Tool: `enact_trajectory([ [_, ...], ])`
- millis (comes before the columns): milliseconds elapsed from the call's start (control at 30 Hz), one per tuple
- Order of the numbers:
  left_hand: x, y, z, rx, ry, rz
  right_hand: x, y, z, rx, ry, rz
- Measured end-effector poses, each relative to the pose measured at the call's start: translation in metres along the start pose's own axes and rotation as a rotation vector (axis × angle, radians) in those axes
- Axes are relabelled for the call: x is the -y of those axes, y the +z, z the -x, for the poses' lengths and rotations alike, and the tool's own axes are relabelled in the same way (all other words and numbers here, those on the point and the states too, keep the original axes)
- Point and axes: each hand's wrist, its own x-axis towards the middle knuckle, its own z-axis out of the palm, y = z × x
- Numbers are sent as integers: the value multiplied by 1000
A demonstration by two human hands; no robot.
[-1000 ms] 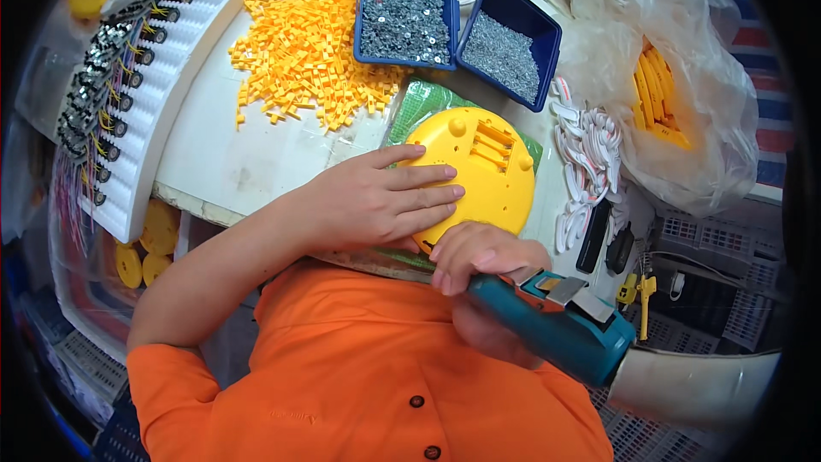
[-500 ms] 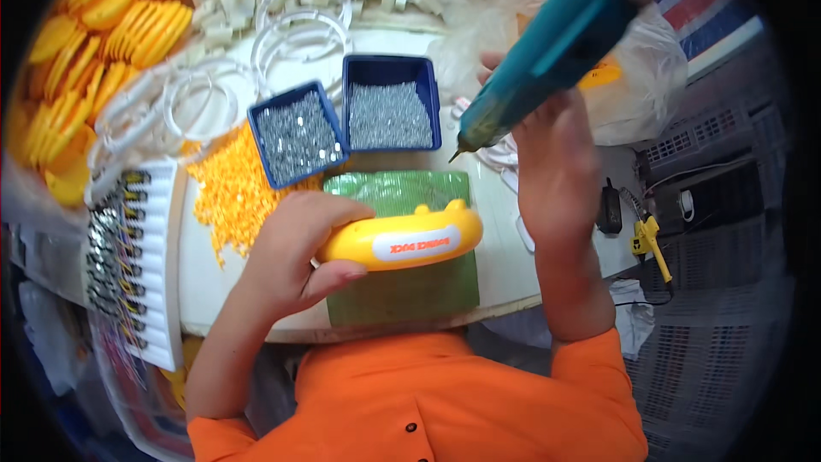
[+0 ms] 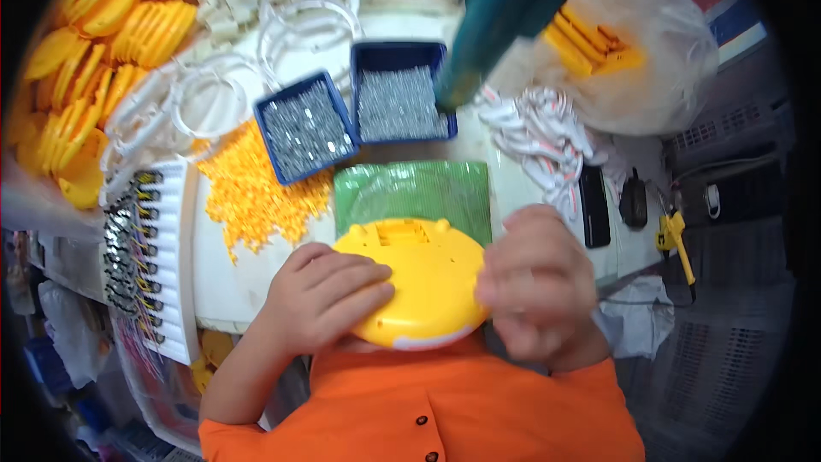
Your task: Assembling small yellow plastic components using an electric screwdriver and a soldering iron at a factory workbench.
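Observation:
A yellow, rounded plastic toy housing (image 3: 428, 282) is held flat over my lap, near the table's front edge. It has a rectangular recess and two small knobs on its far side, and a white label shows along its near rim. My left hand (image 3: 333, 295) grips its left side, fingers lying over the top face. At the right edge of the housing is my right hand (image 3: 543, 287), its fingers curled but smeared by motion; whether they grip the edge is unclear. A teal electric screwdriver (image 3: 505, 17) hangs above the table, apart from both hands, its tip blurred.
A green ribbed pad (image 3: 466, 192) lies beyond the housing. Two blue trays of screws (image 3: 398, 107) stand behind it, beside a heap of small yellow parts (image 3: 256, 192). White cables (image 3: 543, 137), a black phone (image 3: 593, 205) and a bag of yellow parts (image 3: 667, 77) are at right.
My right hand has let go of the screwdriver and come down to the housing's right edge. The housing has tilted from edge-on to flat and moved nearer. The screwdriver has swung up and left.

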Motion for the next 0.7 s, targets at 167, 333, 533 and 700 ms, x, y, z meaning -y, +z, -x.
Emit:
enact_trajectory([
  [167, -30, 28, 49, 6, 103, -125, 68, -11, -49, 190, -260, 106],
  [333, -38, 42, 66, 28, 29, -110, 72, -9, -47, 137, -220, 218],
  [533, -47, 32, 62, 29, -20, -74, 84, -11, -39, 74, 16, 446],
  [700, -49, 28, 65, 9, -51, -151, 86, -4, -34, 64, 106, 508],
])
